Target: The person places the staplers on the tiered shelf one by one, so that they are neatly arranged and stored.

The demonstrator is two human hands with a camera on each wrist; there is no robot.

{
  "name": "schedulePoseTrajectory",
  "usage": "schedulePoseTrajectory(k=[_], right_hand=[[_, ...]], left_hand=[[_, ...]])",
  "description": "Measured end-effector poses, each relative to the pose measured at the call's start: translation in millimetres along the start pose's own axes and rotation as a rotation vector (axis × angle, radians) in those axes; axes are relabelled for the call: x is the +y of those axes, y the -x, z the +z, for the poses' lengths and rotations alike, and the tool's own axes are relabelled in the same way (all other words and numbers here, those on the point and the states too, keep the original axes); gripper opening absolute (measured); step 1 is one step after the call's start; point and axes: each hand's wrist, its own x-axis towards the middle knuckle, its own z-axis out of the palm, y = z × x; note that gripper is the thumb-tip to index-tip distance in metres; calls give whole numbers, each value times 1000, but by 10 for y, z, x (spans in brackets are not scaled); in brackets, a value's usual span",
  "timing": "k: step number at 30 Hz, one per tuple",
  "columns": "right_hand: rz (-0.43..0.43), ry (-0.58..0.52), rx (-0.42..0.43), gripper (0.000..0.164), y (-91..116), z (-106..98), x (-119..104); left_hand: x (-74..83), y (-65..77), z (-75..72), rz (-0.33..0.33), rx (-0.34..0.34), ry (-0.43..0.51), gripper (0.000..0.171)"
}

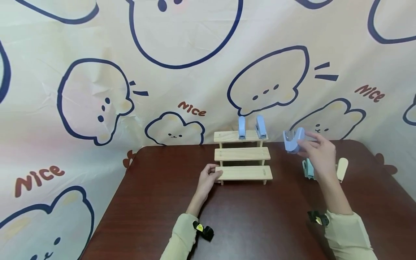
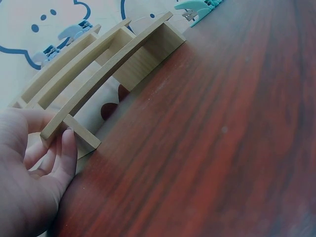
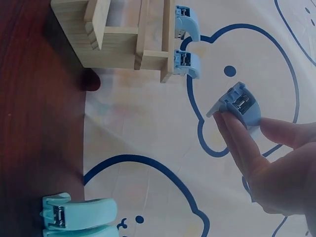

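My right hand (image 1: 320,155) pinches a light-blue mini stapler (image 1: 294,140) between thumb and fingers, raised to the right of a three-step wooden shelf (image 1: 243,173). In the right wrist view the held stapler (image 3: 241,103) shows its metal part. At the shelf's lowest step, my left hand (image 1: 206,180) grips the left end of the board, its thumb and fingers around that end in the left wrist view. Two light-blue staplers (image 1: 242,128) (image 1: 261,127) stand side by side on the top step. The middle and lowest boards are bare.
Right of the shelf, under my right hand in the head view, are teal staplers (image 1: 308,169), partly hidden, and a cream-coloured one (image 1: 342,169). All stand on a dark brown table (image 1: 156,202). A patterned curtain (image 1: 182,86) hangs behind the table's back edge.
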Motion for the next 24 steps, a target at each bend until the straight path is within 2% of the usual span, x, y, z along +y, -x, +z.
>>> schedulePoseTrajectory(k=[5,11,16,19,22,24], right_hand=[[-33,30,-7,63,-47,37,-47],[-50,-1,-17,63,-88,65,-104],[-78,-13,-39,63,-110,124,-161],[-101,6,-48,61,-138,180,-201],[-108,49,-47,60,-163,240,-248],[-112,66,-44,60,-173,281,-288]], left_hand=[[-52,-1,5,12,17,8,36],[-48,-3,-6,10,4,2,37],[125,79,-1,3,-5,-1,38],[86,62,4,14,9,20,38],[-73,-25,3,20,25,30,38],[-82,-24,4,19,27,28,38]])
